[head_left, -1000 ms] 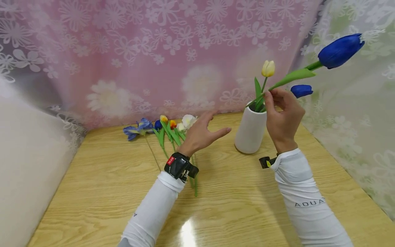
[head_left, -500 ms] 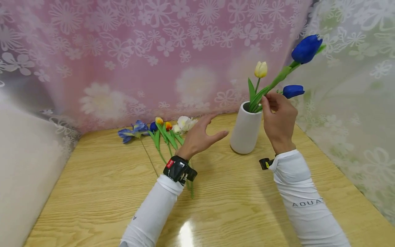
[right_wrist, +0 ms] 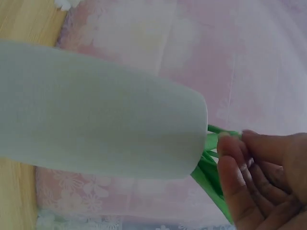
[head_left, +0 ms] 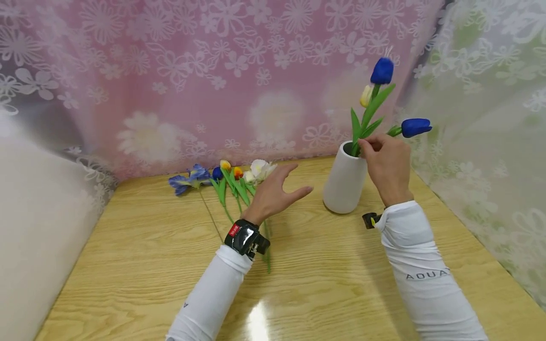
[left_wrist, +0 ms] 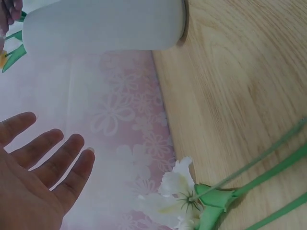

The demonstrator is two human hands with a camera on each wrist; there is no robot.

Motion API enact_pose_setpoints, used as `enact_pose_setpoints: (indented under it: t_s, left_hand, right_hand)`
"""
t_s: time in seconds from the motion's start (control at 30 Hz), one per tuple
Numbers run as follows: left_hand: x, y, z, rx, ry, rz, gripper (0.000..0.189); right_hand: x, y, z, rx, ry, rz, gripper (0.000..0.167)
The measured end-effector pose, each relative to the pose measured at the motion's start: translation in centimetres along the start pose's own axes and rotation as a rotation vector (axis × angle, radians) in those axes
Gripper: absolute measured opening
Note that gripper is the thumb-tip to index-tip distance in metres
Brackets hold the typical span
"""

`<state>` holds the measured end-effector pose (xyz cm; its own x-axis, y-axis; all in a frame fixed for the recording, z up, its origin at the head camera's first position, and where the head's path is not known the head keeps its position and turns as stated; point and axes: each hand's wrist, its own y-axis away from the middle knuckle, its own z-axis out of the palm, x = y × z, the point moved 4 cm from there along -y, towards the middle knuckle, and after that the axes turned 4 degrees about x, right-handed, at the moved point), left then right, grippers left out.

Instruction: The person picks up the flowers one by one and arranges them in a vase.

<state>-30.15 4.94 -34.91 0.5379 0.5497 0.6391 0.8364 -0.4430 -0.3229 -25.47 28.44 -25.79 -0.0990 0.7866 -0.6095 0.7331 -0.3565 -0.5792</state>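
Observation:
My right hand [head_left: 388, 166] is at the mouth of the white vase [head_left: 344, 184], thumb and fingertips pinching the green stem of a blue tulip [head_left: 381, 71]. That tulip stands nearly upright, its stem inside the rim. Behind it a pale yellow tulip [head_left: 365, 96] is partly covered. A second blue tulip [head_left: 415, 128] leans out to the right, its stem hidden by my hand. In the right wrist view the pinching fingers touch green stems [right_wrist: 218, 132] just beyond the rim. My left hand [head_left: 273, 194] has its fingers spread and holds nothing, near the white flower [left_wrist: 177, 194].
Left of the vase several flowers lie on the wooden table [head_left: 149, 265]: a blue-purple flower [head_left: 189, 179], an orange-red tulip [head_left: 238, 172] and a white flower [head_left: 260, 169]. A pink floral curtain [head_left: 204, 94] hangs behind; a pale curtain [head_left: 482, 156] lines the right side.
The blue tulip in my right hand has swung from a strong rightward lean to nearly upright, and its head has moved left. My left hand stays about where it was.

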Motion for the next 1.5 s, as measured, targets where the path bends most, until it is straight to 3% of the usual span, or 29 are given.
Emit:
enact_pose_setpoints:
  t_s: [0.17,0.43,0.8,1.07,1.5]
  left_hand:
    - [-0.6,0.3,-0.1,-0.005,0.006,-0.025,0.080]
    - [-1.6,1.0,-0.4,-0.006,-0.012,-0.048,0.080]
    - [-4.5,2.7,-1.2,-0.001,-0.026,-0.136,0.079]
    - [-6.5,4.2,-2.2,0.000,-0.098,-0.193,0.075]
    - [-9.0,5.7,-3.1,0.005,-0.177,-0.260,0.078]
  right_hand:
    - [0.3,0.9,0.5,-0.078,-0.029,0.029,0.027]
    - [0.2,2.6,2.8,-0.082,-0.126,-0.071,0.023]
    - [0.1,4.6,7.7,-0.243,-0.185,-0.101,0.021]
    - [-0.5,6.4,11.3,-0.320,-0.179,-0.136,0.021]
    - [-0.9,8.8,15.9,-0.526,-0.129,-0.073,0.020]
